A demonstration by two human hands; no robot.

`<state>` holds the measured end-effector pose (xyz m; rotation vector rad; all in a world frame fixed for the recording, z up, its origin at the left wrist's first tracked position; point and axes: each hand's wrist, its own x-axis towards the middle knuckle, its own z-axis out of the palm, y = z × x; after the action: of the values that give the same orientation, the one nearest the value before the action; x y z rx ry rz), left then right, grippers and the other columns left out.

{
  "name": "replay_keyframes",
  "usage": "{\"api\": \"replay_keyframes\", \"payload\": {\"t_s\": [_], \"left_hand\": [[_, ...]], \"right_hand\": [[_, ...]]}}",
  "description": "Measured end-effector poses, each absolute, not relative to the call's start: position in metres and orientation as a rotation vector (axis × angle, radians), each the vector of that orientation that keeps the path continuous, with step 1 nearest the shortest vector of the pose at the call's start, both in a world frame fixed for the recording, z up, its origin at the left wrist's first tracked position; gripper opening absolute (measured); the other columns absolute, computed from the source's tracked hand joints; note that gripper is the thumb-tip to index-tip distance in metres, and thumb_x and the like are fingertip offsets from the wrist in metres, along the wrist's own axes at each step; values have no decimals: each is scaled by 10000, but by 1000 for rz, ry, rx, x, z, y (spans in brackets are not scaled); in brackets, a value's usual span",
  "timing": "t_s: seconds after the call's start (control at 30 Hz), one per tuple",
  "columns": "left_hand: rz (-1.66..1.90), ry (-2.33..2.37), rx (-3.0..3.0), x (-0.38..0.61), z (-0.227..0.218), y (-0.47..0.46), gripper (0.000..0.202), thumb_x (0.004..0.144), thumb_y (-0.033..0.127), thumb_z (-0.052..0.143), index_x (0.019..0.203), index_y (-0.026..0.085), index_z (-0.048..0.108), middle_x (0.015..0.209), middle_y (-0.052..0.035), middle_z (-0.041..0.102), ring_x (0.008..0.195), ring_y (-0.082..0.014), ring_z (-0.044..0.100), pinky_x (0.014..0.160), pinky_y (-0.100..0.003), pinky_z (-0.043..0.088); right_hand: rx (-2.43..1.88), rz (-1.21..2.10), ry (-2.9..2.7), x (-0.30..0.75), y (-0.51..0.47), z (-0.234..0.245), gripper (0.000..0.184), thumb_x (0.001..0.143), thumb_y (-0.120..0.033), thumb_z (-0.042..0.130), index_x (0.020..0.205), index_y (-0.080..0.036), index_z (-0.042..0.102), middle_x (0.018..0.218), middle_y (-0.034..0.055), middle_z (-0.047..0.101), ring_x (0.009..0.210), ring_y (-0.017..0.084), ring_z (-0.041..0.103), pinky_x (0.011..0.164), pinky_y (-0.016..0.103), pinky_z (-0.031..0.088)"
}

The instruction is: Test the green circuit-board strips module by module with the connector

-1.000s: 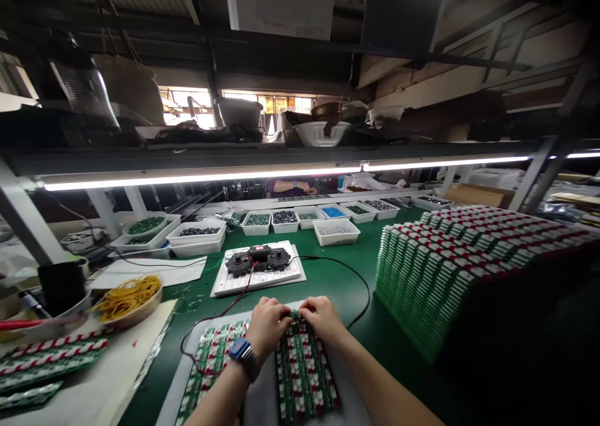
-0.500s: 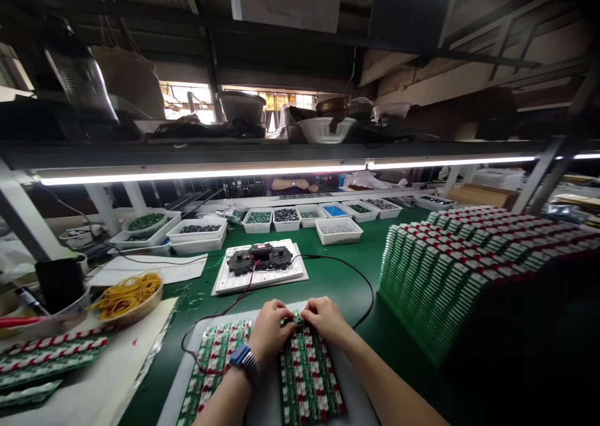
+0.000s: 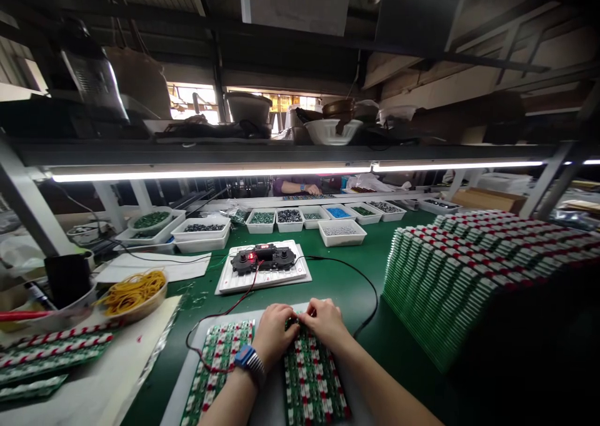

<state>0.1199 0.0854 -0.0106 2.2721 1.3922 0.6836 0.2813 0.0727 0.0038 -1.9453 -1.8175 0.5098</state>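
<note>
My left hand (image 3: 277, 329), with a blue-faced watch (image 3: 247, 356) on its wrist, is at the far end of a green circuit board panel (image 3: 315, 376). My right hand (image 3: 325, 323) meets it there from the other side. Both have fingers bent and pinched together, nearly touching; whatever lies between the fingertips is hidden. White and red parts sit in rows on the panel. A second such panel (image 3: 216, 357) lies left of it, partly behind my left forearm. Both panels rest on a pale board (image 3: 270, 398).
Ahead is a black device (image 3: 263, 258) with red lights, wired, on a white tray (image 3: 225, 283). Stacked panels (image 3: 435, 288) rise at right. White bins (image 3: 342, 233) of small parts line the back. Rubber bands (image 3: 134, 292) fill a bowl at left. A co-worker's hand (image 3: 313, 189) shows beyond.
My hands have drawn closer together, covering the small dark part seen between them before. Red lights now glow on the left of the black device. The view has shifted slightly.
</note>
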Motion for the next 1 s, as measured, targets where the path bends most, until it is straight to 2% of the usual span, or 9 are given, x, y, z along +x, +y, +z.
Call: {"api": "replay_keyframes", "payload": {"t_s": [0.47,1.0], "left_hand": [[666,1413,2280,118,-12,85,166,798,221,606,920,212,720,1051,-47,711,1027,-249,572,957,-373,429],[637,1417,2276,118,-10,85,173,804,234,605,935,217,717,1063,-42,706,1036,-249,566,956,-357,419]], "right_hand": [[-1841,417,-1864,286,68,-3,230,921,-349,547,783,-235,690,878,34,726,977,239,558,805,315,318],[-1861,411,-1882,288,67,1,220,912,-322,552,803,-243,726,897,33,744,983,251,561,812,335,315]]}}
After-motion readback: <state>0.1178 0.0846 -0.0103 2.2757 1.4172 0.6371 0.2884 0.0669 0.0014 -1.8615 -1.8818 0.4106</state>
